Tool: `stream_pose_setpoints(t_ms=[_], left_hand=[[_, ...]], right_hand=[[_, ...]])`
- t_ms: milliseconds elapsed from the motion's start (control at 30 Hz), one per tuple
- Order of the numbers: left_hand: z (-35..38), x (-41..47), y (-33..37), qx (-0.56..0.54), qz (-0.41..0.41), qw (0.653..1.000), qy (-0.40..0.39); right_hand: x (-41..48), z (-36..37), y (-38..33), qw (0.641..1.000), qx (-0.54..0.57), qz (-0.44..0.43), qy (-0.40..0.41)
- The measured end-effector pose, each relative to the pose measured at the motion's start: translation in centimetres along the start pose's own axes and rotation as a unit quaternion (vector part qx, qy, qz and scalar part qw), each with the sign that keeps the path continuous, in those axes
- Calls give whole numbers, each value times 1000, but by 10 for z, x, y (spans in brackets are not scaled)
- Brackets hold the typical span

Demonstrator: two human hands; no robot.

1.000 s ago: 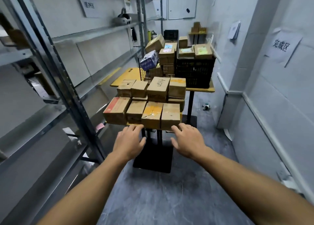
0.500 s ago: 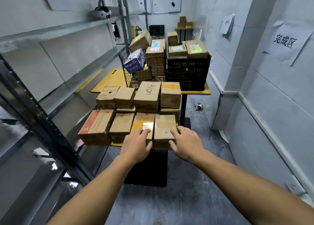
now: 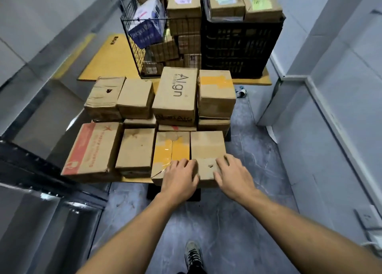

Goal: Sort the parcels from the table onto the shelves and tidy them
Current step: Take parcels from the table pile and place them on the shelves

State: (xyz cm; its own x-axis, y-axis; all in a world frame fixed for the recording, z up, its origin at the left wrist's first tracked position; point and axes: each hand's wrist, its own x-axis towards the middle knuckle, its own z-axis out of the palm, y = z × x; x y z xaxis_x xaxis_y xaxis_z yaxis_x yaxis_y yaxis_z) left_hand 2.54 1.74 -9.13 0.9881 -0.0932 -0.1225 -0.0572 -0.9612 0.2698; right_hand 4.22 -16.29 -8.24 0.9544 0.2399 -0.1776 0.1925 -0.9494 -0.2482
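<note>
Several cardboard parcels are stacked on a small yellow table [image 3: 136, 179] in front of me. In the front row stand a red-printed box [image 3: 93, 149], a plain box [image 3: 135, 147], a yellow-taped box [image 3: 171, 149] and a plain box with a small hole [image 3: 207, 147]. My left hand [image 3: 179, 176] rests on top at the near edge, across the seam between the yellow-taped box and the holed box. On the holed box's near right corner lies my right hand [image 3: 233, 174], fingers spread. Neither hand grips anything.
Behind sit an "Align" box [image 3: 177, 91], an orange-taped box [image 3: 216, 93] and smaller boxes. Further back a wire basket [image 3: 132, 35] and a black crate [image 3: 237, 46] hold more parcels on a yellow table [image 3: 111, 60]. Metal shelving [image 3: 31, 160] runs along the left, a wall along the right.
I have stepped closer and tilted my view down. Both hands moved forward from the table's front edge onto the tops of the two front right boxes.
</note>
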Motion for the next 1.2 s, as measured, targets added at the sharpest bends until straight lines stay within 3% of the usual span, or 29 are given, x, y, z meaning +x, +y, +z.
stream_pose_setpoints(t_ms=[267,500,600,733,900,1100,1200], left_hand=[[7,7,13,3,-10,1000,22],[11,-4,34,-136,-37,987,77],[6,-13,53,-251,-43,958,132],[-9,-20,82,-422,-64,885,184],[-12,-25,106,-434,-109,856,260],[-14,-33,123,-503,-143,821,227],[-19,-40,133,-542,-125,801,221]], right_hand=[[10,18,12,986,147,82,-18],[2,15,26,954,287,88,16],[-4,3,38,934,342,87,47],[-7,-18,56,912,392,79,90],[-21,-34,75,886,436,30,155],[-36,-41,89,840,514,-9,175],[-40,-46,93,838,520,-44,162]])
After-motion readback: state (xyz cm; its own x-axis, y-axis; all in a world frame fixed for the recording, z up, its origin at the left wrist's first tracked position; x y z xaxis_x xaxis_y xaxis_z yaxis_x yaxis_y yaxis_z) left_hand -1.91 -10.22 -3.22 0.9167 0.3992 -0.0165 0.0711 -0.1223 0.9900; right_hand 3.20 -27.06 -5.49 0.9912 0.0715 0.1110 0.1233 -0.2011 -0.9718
